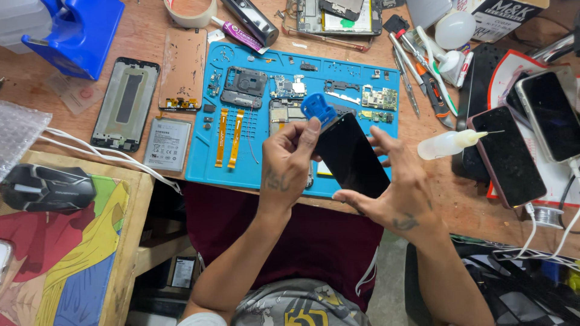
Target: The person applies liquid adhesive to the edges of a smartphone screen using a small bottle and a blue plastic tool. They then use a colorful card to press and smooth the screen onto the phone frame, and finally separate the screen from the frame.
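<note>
Nearest, the person's forearms rise over a dark red shirt toward the counter (151, 54). The right hand (396, 193) is spread half open, its fingers cradling the near and right edges of a black phone screen (351, 158), held tilted above the near edge of the blue repair mat (260, 163). The left hand (289, 162) is curled closed, pinching a small blue clamp tool (318, 108) against the screen's far corner. Circuit boards and orange flex cables lie on the mat. A battery (168, 145) lies left of it; a squeeze bottle (448, 144) lies right.
</note>
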